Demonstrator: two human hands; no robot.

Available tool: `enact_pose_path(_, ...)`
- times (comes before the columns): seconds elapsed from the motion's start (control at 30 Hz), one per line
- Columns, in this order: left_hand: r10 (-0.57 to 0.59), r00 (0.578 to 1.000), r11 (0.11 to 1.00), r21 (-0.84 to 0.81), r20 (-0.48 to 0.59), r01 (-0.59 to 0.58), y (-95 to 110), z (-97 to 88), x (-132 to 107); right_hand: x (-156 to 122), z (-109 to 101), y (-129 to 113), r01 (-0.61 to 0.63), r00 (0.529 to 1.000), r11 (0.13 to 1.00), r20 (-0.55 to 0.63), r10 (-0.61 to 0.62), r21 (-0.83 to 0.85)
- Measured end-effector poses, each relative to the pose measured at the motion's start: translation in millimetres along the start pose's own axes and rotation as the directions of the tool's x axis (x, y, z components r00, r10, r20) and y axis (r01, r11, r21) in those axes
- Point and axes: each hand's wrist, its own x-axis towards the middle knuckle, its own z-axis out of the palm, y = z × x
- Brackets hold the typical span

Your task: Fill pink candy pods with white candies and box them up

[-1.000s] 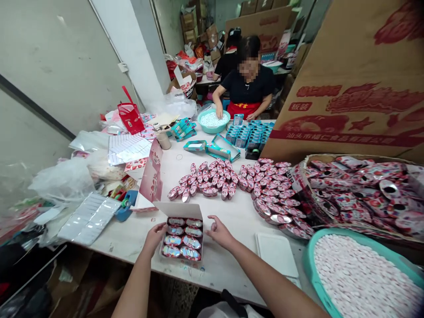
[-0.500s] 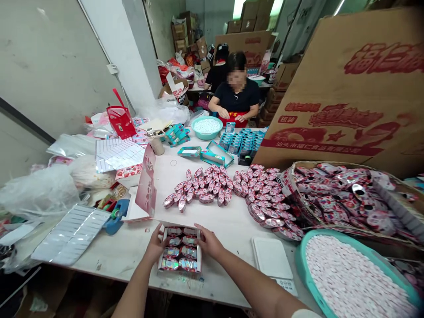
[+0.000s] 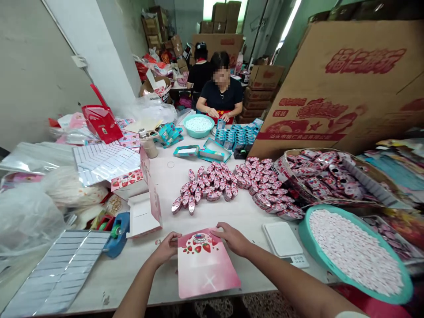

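A pink cardboard box (image 3: 207, 269) with strawberries printed on it is at the table's front edge, its printed panel facing me. My left hand (image 3: 168, 248) grips the upper left side, fingers curled behind the edge. At the upper right corner, my right hand (image 3: 232, 238) holds the box with the thumb on top. The panel hides whatever is inside. Beyond the hands lies a spread of small oval pink packs (image 3: 212, 181). To the left stands an open pink-and-white box (image 3: 142, 214), its flap raised.
A white scale (image 3: 281, 240) and a teal basin (image 3: 354, 251) of small white pieces are on the right. A blue tape dispenser (image 3: 119, 234) and striped sheets (image 3: 59, 269) lie left. Across the table a co-worker (image 3: 220, 95) sits behind another teal basin (image 3: 198, 126).
The box showed its rows of shiny packs before; now its pink printed panel covers them. Both hands have stayed at its sides. The camera view has turned slightly right.
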Motion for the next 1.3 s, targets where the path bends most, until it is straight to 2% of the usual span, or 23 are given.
enact_pose_path(0.1, 0.036, 0.997, 0.999, 0.016, -0.064, -0.035, -11.4, 1.7, 0.5, 5.6, -9.4, -4.4, -0.004, 0.999, 1.000, 0.037, 0.004, -0.001)
enact_pose_path(0.2, 0.153, 0.985, 0.967, 0.218, -0.083, -0.132, -3.6, -0.3, -2.1, 23.5, -19.4, -16.4, -0.072, 0.997, 0.997, 0.022, 0.072, 0.005)
enact_pose_path(0.27, 0.258, 0.966, 0.850, 0.477, -0.007, -0.223, 11.6, -7.8, -7.5, 36.8, -20.8, -29.5, -0.110, 0.993, 0.994, 0.032, 0.111, -0.020)
enact_pose_path(0.33, 0.296, 0.949, 0.646, 0.708, 0.112, -0.285, 29.8, -15.9, -14.9, 44.9, -14.0, -43.8, -0.118, 0.989, 0.989, 0.078, 0.125, -0.085)
enact_pose_path(0.4, 0.252, 0.951, 0.497, 0.819, 0.180, -0.287, 44.6, -16.9, -22.0, 45.7, 0.4, -55.3, -0.110, 0.987, 0.977, 0.094, 0.128, -0.180)
enact_pose_path(0.5, 0.217, 0.961, 0.398, 0.884, 0.170, -0.246, 49.9, 7.0, -29.0, 39.3, 25.4, -62.3, -0.129, 0.990, 0.944, 0.019, 0.141, -0.303)
enact_pose_path(0.57, 0.278, 0.956, 0.385, 0.900, 0.098, -0.205, 39.5, 36.6, -30.6, 36.5, 36.2, -61.9, -0.151, 0.988, 0.928, -0.032, 0.150, -0.339)
enact_pose_path(0.63, 0.389, 0.921, 0.380, 0.912, -0.009, -0.152, 21.6, 66.0, -30.2, 35.4, 40.6, -61.4, -0.142, 0.990, 0.923, -0.050, 0.133, -0.359)
enact_pose_path(0.67, 0.436, 0.898, 0.378, 0.918, -0.063, -0.119, 12.3, 77.3, -29.7, 34.3, 41.2, -61.9, -0.128, 0.992, 0.922, -0.056, 0.115, -0.365)
enact_pose_path(0.73, 0.478, 0.872, 0.378, 0.921, -0.105, -0.096, -2.4, 90.2, -28.2, 28.4, 41.6, -64.2, -0.086, 0.995, 0.930, -0.069, 0.065, -0.357)
enact_pose_path(0.83, 0.452, 0.887, 0.395, 0.912, -0.088, -0.111, -8.9, 91.1, -27.5, 9.3, 44.8, -67.4, -0.047, 0.998, 0.958, -0.055, 0.033, -0.284)
enact_pose_path(0.93, 0.402, 0.915, 0.408, 0.903, -0.047, -0.133, -6.7, 87.8, -35.9, -9.0, 46.6, -64.8, -0.054, 0.996, 0.975, 0.051, 0.067, -0.216)
enact_pose_path(1.0, 0.331, 0.941, 0.396, 0.896, 0.064, -0.200, -7.1, 89.3, -48.8, -13.0, 44.7, -62.3, -0.016, 0.990, 0.978, 0.135, 0.045, -0.207)
enact_pose_path(1.07, 0.252, 0.952, 0.387, 0.884, 0.174, -0.264, -8.9, 93.8, -63.9, -10.2, 42.6, -64.1, 0.046, 0.982, 0.974, 0.191, -0.003, -0.221)
enact_pose_path(1.1, 0.222, 0.955, 0.384, 0.883, 0.196, -0.271, -9.3, 96.4, -70.6, -7.1, 42.6, -67.6, 0.061, 0.979, 0.968, 0.202, -0.011, -0.242)
enact_pose_path(1.2, 0.175, 0.971, 0.371, 0.903, 0.161, -0.217, -5.4, 102.0, -80.4, 3.7, 47.9, -86.5, 0.005, 0.976, 0.941, 0.208, 0.070, -0.337)
enact_pose_path(1.3, 0.154, 0.975, 0.383, 0.900, 0.158, -0.207, 4.6, 100.2, -77.6, 7.3, 52.8, -104.2, -0.062, 0.967, 0.922, 0.206, 0.150, -0.383)
